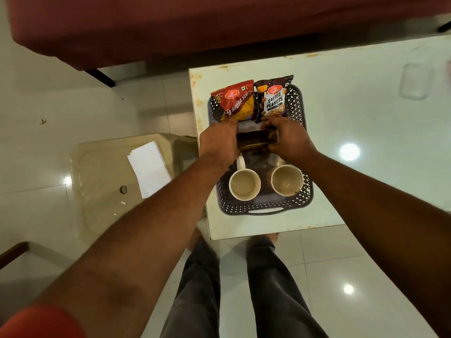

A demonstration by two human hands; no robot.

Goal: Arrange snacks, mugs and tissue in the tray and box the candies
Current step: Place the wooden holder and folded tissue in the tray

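A dark perforated tray sits on the white table. At its far end lie a red snack packet and a dark salted peanuts packet, side by side. Two cream mugs stand at the near end, one on the left and one on the right. My left hand and my right hand grip the two ends of a dark brown box over the tray's middle. Whatever the box holds is hidden.
A beige plastic chair stands left of the table with white tissue paper lying on its seat. A dark red sofa fills the far side. A clear plastic lid or container rests at the table's far right.
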